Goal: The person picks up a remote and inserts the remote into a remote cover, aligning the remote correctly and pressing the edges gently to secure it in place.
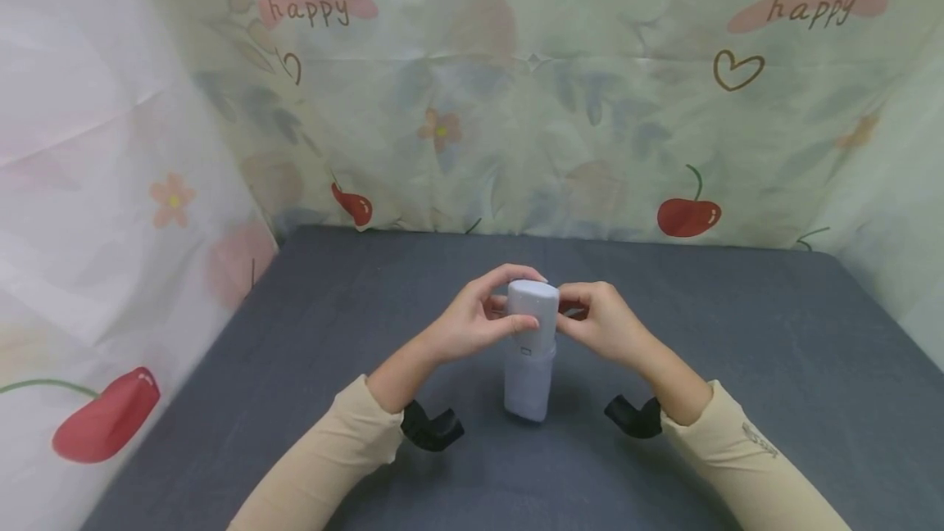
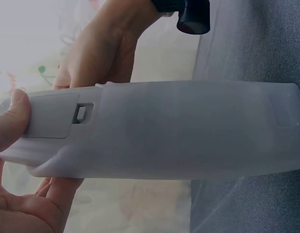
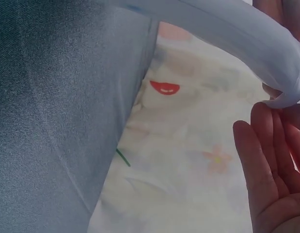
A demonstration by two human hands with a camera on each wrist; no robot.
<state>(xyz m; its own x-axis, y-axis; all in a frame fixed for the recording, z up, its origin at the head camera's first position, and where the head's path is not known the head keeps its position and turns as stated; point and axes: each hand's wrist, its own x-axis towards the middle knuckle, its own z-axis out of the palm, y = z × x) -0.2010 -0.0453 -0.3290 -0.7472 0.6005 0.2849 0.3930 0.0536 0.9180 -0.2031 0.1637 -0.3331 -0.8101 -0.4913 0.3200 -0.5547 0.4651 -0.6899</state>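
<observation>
A white remote control (image 1: 533,306) stands nearly upright, its lower part inside a translucent soft sleeve (image 1: 528,388). My left hand (image 1: 472,318) grips the bare upper end, with the thumb over the battery cover (image 2: 50,116) and fingers round the far side. From the other side, my right hand (image 1: 608,322) pinches at the upper part. In the right wrist view its fingertips hold the rim of the sleeve (image 3: 285,92). Whether the sleeve's lower end touches the table cannot be told.
A dark grey cloth covers the table (image 1: 332,293). Printed curtains (image 1: 516,105) hang behind it and at both sides. Black wrist straps with camera mounts (image 1: 435,428) hang under both forearms, close to the tabletop.
</observation>
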